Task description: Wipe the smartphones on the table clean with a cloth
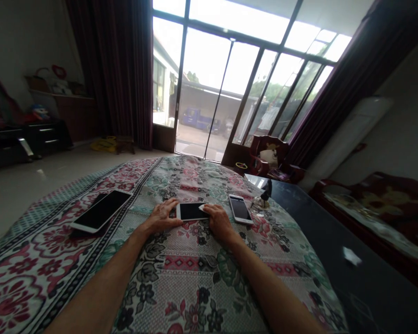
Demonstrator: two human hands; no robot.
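The right fingers [212, 209] cover the right end of the middle phone [190, 212] and most of a white wad [201, 208]; whether it is cloth or paper cannot be told. The left fingers [171, 204] hide part of the phone's left end. Both forearms [101, 283] and the tablecloth [195, 250] run off the bottom edge. A dark thing [77, 234] lies mostly hidden under the tablet [106, 211]. Marks on the right-hand phone's [241, 209] screen are too small to read. The bottle's [261, 203] clear body is blurred. The right edge cuts off the sofa [393, 197], and glare washes out the yard [209, 99].
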